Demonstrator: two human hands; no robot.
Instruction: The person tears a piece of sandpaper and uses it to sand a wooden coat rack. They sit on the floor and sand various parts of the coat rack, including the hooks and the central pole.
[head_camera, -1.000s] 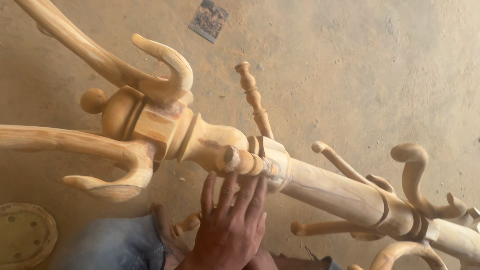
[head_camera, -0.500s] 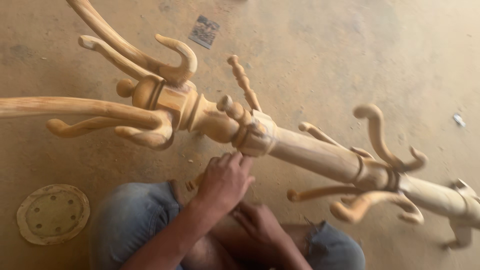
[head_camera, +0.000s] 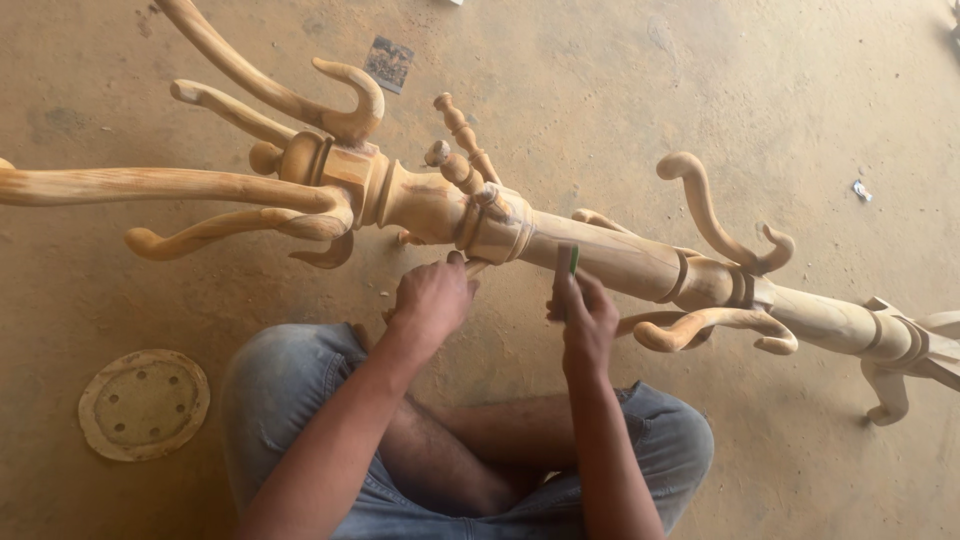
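Note:
A pale wooden coat stand (head_camera: 600, 255) lies across the sandy floor, with curved hooks at its left end and further hooks near the right. My left hand (head_camera: 432, 298) is closed around a small turned peg on the underside of the stand's carved collar (head_camera: 495, 225). My right hand (head_camera: 582, 312) holds a thin green-tipped tool (head_camera: 567, 262) upright against the stand's shaft. I sit cross-legged in jeans just below the stand.
A round sanding disc (head_camera: 143, 403) with holes lies on the floor to my left. A small printed card (head_camera: 389, 63) lies beyond the stand, and a scrap (head_camera: 862, 189) sits at the far right. The stand's feet (head_camera: 890, 375) spread at the right edge.
The view has pulled back and shifted. My left hand went from flat against the collar to gripping a peg beneath it. My right hand came up with the green-tipped tool.

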